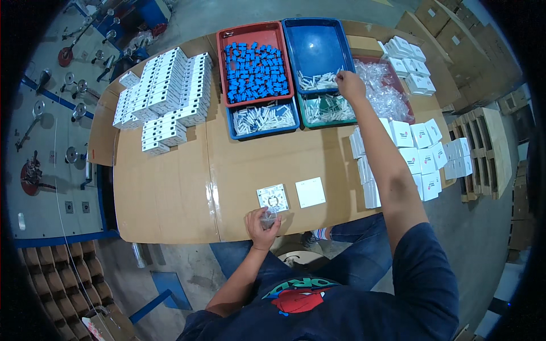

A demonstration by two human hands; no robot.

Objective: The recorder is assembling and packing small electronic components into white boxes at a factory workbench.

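Head view: holding clear plastic piece [269, 218] in left hand [261, 229] by printed card [273, 196]; reaching right hand [351, 86] to white sticks [316, 82] in blue tray [314, 46], can't tell if pinching. Likely picking; calls for lifting clear.

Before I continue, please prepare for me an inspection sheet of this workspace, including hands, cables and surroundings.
Surface: table covered with brown cardboard.
Work items: printed white square and plain white square; blue pieces in red tray; white pieces in rear blue tray, front blue tray and green tray.
Clutter: clear plastic heap and white boxes, right; stacked white blocks, left.
Left hand: holds clear plastic piece.
Right hand: at rear blue tray's corner; grip unclear.
Cables: thin pale line, far left; cord or cable unclear.
Surroundings: wooden pallet and cardboard cartons, right.
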